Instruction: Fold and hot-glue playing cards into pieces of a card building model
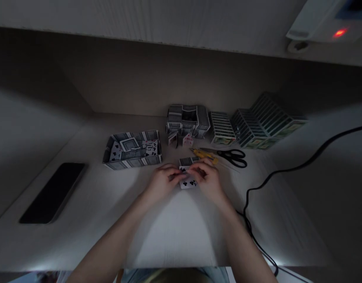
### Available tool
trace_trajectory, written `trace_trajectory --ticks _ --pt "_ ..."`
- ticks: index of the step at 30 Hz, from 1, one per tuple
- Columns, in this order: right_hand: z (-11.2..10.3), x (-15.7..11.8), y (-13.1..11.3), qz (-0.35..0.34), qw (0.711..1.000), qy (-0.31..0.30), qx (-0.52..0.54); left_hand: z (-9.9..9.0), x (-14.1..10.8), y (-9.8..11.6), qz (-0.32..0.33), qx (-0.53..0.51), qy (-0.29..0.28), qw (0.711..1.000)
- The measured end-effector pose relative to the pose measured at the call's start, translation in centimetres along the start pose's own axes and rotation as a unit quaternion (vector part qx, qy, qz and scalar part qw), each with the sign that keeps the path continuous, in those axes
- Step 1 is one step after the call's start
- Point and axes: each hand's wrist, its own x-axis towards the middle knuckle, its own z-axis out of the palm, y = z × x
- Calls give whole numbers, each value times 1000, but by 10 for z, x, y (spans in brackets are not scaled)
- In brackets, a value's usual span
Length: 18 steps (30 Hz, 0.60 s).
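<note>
Between my two hands is a small white playing card (185,183) with black club pips, low over the table. My left hand (165,179) pinches its left edge with thumb and fingers. From the other side, my right hand (207,176) has its thumb and fingertips closed on the card's upper right part. Just behind the card lies a patterned card piece (186,161), partly covered by my right fingers. A yellow craft knife (203,155) lies right behind my right hand, beside black-handled scissors (234,156).
An open box made of cards (134,161) holds loose cards at left. Behind stand a folded-card structure (183,118), small folded cards (187,140) and striped card stacks (222,127). A black phone (53,192) lies far left; a black cable (262,182) runs along the right.
</note>
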Motion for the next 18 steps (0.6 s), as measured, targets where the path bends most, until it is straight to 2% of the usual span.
trace_trajectory --ticks 3,5,8,10,14,18 --pt "-9 2 0 45 997 49 38 -5 1 -1 -37 -9 8 999" --pt "-13 3 0 107 987 69 93 -7 2 -3 -67 -30 30 997" --pt "-13 2 -1 205 958 35 199 -6 3 -6 -111 -69 68 989" --pt "-9 2 -4 245 939 15 241 -5 4 -8 -129 -108 87 982" --pt "-3 2 -6 271 926 -3 265 -5 5 -9 -125 -172 120 970" --pt "-1 2 -2 262 923 -25 279 -9 6 -8 -96 -139 108 980"
